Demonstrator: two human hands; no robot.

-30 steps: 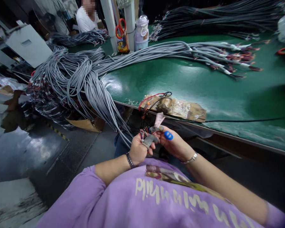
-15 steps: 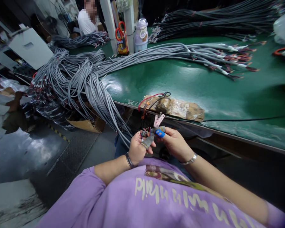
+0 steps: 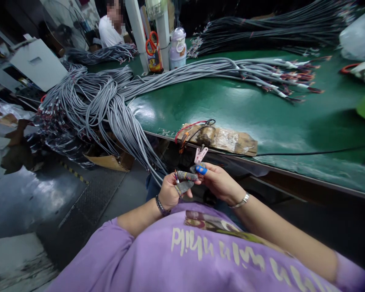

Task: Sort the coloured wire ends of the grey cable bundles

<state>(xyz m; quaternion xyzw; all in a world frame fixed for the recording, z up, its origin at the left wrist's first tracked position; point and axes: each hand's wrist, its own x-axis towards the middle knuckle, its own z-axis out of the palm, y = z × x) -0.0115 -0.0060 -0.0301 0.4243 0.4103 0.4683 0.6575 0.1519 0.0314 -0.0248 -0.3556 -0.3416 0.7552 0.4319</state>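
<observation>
My left hand point(image 3: 170, 192) is closed round the end of a grey cable point(image 3: 158, 170), whose coloured wire tips point(image 3: 175, 175) stick up beside my taped fingers. My right hand point(image 3: 220, 182) is closed too, pinching a small pink clip-like tool point(image 3: 200, 154) against the same cable end; a blue cover point(image 3: 201, 170) sits on one fingertip. Both hands meet in front of my chest, just below the green table's edge point(image 3: 261, 160). The cable runs up and left into a big grey bundle point(image 3: 103, 101).
On the table edge lies a taped cardboard pad point(image 3: 231, 140) with red and black wires point(image 3: 193, 126). Grey cables with stripped ends point(image 3: 261, 73) and black bundles point(image 3: 276, 28) cross the table. Scissors point(image 3: 151, 40) and a jug point(image 3: 177, 46) stand by a post. A person point(image 3: 109, 28) sits far left.
My hands have shifted slightly left and down. The left fingers have turned the cable end so its wire tips point more sideways, while the right hand keeps the pink tool on it.
</observation>
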